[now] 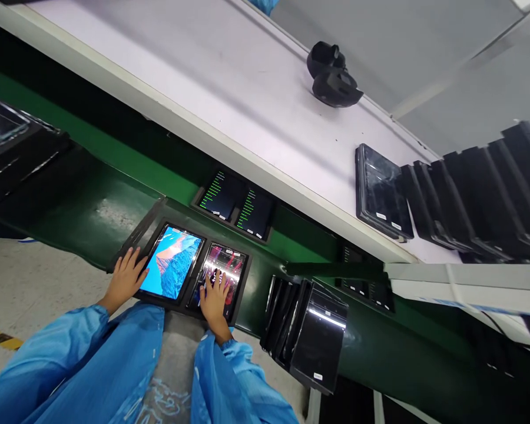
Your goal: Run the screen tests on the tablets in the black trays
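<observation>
Two lit tablets lie side by side in a black tray (244, 281) in front of me. The left tablet (170, 265) shows a bright blue and orange picture. Darker red and black tones with some white text fill the screen of the right tablet (229, 265). My left hand (124, 278) rests with fingers apart at the tray's left edge, beside the left tablet. Over the right tablet's screen my right hand (215, 297) is spread, fingertips at the glass; whether every finger touches it I cannot tell. Neither hand holds anything.
Behind the tray, two dark screens with green lines (221, 194) sit on the green conveyor (168, 176). To the right leans a row of black tablets (320, 335). On the white shelf (181, 65) are a black object (335, 82), stacked tablets (382, 188) and an upright row (477, 194).
</observation>
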Available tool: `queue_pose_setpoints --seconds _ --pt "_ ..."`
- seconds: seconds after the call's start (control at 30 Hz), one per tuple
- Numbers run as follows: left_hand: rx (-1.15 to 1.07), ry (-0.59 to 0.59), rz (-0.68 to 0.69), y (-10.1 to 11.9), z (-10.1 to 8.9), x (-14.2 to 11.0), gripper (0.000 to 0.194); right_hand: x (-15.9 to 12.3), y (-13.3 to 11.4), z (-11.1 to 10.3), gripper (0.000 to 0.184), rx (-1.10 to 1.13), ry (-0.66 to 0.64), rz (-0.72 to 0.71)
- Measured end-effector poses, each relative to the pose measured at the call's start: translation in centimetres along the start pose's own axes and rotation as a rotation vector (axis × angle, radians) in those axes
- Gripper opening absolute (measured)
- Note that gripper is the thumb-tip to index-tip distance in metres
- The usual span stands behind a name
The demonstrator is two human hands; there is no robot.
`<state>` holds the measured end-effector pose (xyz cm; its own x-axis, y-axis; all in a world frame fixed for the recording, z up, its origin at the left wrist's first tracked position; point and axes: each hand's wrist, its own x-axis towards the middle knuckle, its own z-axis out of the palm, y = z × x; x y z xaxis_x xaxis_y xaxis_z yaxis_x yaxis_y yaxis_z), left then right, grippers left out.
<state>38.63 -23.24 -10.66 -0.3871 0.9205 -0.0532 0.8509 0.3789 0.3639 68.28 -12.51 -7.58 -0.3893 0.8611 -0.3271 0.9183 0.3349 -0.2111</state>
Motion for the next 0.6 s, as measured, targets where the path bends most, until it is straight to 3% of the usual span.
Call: queue_pose_setpoints --seconds 0.13,0.33,0.47,0.6 --pt "-0.034 -0.057 -0.064 0.4 0.0 -1.7 0.054 -0.5 2.2 -0.6 0.045 -0.024 0.004 0.039" --pt "-0.161 0.006 -0.317 0.2 2.4 -4.2 0.064 -2.6 7.6 -0.9 0.05 -0.027 0.059 0.256" --pt "-0.26 -0.013 -0.384 0.0 3.5 -4.0 0.076 -2.2 8.4 -0.2 0.056 0.101 0.133 0.335" --pt "-0.281 -0.064 -0.451 1.3 3.8 -3.0 0.093 -1.9 8.8 0.0 0.073 0.247 0.235 0.443"
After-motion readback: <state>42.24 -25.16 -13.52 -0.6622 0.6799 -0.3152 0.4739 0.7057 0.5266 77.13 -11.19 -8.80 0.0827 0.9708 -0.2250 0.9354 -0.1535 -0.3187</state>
